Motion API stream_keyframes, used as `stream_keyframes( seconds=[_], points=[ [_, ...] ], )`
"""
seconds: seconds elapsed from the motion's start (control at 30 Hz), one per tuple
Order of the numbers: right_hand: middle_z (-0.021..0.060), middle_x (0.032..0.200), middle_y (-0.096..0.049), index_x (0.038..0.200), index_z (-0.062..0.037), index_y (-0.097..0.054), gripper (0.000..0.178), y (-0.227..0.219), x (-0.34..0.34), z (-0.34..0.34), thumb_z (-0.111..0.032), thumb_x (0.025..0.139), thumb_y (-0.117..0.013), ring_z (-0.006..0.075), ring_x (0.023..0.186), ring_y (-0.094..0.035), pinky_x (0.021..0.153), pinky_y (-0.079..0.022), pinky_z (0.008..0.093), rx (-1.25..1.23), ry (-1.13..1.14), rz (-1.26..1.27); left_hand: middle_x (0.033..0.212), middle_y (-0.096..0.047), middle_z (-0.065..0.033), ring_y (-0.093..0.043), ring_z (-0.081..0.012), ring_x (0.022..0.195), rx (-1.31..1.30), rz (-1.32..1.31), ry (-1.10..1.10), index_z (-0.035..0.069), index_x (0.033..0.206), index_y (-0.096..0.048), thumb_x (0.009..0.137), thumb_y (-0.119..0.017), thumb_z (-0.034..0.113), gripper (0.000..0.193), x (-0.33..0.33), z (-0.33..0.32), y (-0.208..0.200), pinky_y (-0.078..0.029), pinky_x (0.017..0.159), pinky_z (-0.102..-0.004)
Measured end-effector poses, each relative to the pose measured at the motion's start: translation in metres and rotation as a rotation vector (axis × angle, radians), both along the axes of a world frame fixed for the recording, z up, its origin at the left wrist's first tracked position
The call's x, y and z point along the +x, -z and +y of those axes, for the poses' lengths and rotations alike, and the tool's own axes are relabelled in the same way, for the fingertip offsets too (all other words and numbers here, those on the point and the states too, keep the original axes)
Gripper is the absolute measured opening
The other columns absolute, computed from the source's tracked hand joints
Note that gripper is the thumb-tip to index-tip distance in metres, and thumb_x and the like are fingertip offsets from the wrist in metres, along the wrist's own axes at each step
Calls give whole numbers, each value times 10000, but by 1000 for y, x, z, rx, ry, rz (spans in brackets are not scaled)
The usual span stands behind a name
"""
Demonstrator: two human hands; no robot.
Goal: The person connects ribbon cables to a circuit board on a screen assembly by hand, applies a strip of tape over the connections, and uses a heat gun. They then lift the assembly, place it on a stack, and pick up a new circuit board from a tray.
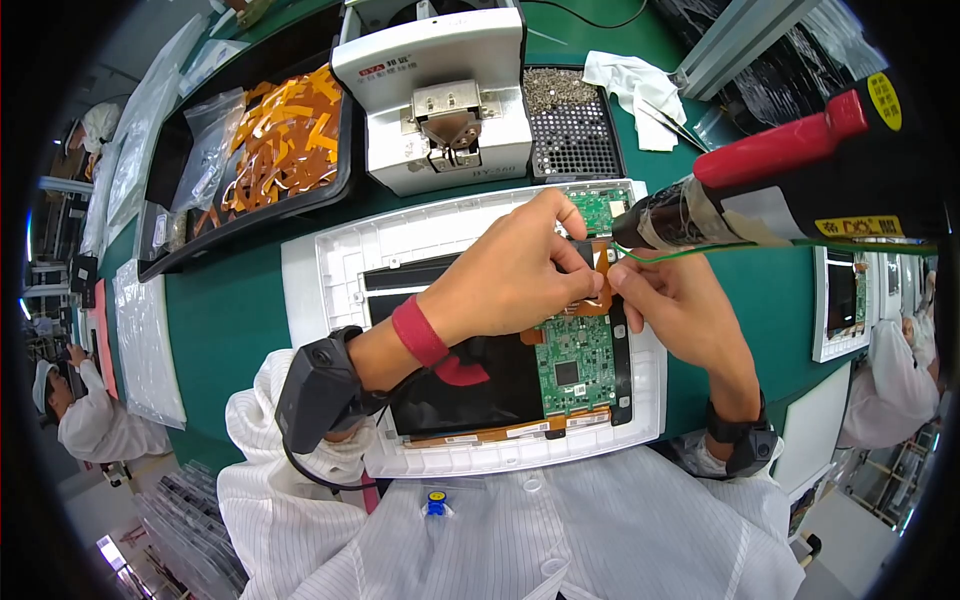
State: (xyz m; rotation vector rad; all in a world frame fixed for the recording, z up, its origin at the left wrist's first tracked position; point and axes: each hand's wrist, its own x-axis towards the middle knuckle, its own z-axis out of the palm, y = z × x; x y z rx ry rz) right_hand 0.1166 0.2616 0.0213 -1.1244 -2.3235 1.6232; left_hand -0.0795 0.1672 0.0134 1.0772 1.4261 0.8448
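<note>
Head view: green circuit board (590, 350) lies within the right part of a white frame (490, 463) on the table (230, 330), apparently placed; left hand (500, 272) pinches an orange flex strip (602, 303) at its far half, seemingly unfinished; right hand (688, 305) narrowed alongside, grip undetermined.

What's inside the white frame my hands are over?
A dark panel, a green circuit board and orange film. Whatever lies directly beneath your left hand and right hand is covered and can't be seen.

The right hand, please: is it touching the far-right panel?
Apart: in the head view, green mat shows between the right hand and far-right panel.
</note>
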Motion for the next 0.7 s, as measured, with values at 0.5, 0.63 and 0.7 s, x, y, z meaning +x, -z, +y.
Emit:
stream_keyframes(
  seconds=[0.5,0.63,0.7],
  points=[
    [6,868,-674,1065,-79,-741,346,19,8,8,-128,723,-739,135,694,-672,567,-481,280,1339,-374,313,916,-753,-125,-710,-119,840,-139,-132,-39,11,1115,-454,916,-764,67,372,-3,2,-3,-568,711,-250],
    [13,893,-693,1082,-53,-739,360,26,7,11,-143,733,-736,134,727,-685,607,-496,273,1380,-431,320,928,-756,-135,-710,-122,827,-137,-144,-37,5,1108,-452,930,-747,50,347,-3,2,1,-574,700,-249],
    [15,892,-694,1081,-47,-738,360,27,7,10,-142,734,-737,135,729,-686,612,-498,275,1382,-426,319,931,-757,-139,-709,-121,826,-125,-135,-33,5,1106,-451,932,-746,53,345,-3,3,4,-574,696,-251]
  ],
)
